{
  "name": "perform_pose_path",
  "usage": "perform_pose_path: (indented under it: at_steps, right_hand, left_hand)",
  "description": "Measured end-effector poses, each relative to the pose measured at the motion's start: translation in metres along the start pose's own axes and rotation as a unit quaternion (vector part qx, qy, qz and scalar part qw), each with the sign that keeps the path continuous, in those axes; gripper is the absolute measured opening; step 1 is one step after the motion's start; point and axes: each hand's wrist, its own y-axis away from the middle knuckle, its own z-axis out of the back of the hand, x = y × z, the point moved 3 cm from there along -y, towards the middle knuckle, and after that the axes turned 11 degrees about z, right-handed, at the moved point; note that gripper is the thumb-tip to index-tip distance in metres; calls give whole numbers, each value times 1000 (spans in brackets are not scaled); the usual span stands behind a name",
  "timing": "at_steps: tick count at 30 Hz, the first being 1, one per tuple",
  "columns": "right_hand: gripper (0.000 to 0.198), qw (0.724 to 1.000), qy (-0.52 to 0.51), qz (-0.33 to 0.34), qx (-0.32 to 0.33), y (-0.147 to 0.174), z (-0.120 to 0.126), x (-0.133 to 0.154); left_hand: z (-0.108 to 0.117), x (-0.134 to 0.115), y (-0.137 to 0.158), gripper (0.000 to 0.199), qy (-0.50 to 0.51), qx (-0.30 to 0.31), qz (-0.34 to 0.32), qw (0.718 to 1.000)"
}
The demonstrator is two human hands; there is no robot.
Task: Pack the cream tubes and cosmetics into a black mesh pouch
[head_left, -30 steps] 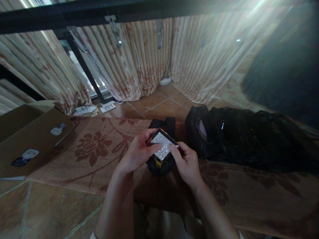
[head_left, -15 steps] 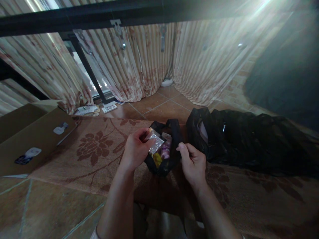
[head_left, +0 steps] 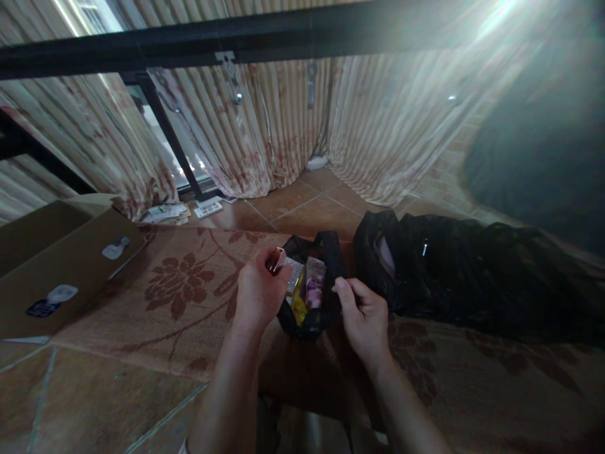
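A small black bag [head_left: 333, 258] gapes upward on the patterned cloth, showing a pink-and-purple tube [head_left: 315, 284] and something yellow [head_left: 299, 305] inside. Over its left rim, my left hand [head_left: 262, 284] is closed around a flat, glittery silver case [head_left: 293, 275]. A shiny gold-and-reddish edge shows at the fingertips; whether it belongs to the same case I cannot tell. My right hand [head_left: 363, 312] pinches the bag's right rim between thumb and forefinger.
To the left stands an open cardboard box [head_left: 70, 271]. A large black plastic bag [head_left: 472, 277] lies to the right. Papers [head_left: 165, 213] rest on the floor by the striped curtains [head_left: 283, 126]. A dark metal bar [head_left: 189, 45] crosses above.
My left hand has turned the glittery case, so less of its sparkling face shows and a gold edge appears. The right hand keeps its pinch on the rim. The view has tilted up slightly.
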Motion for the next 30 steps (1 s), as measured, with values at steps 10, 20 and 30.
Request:
perform_pose_path:
  at_steps: [10,20,30]
  right_hand:
    - [34,1000,-5,2,6,-1,-1,0]
    - [32,999,-49,1,21,0,-4,0]
    - [26,998,-63,7,26,2,-3,2]
  left_hand:
    - [1,-2,-1,30,-79,0,-9,997]
    - [-7,-7,5,39,148,100,-43,983]
    - [6,7,-11,44,219,-29,56,974]
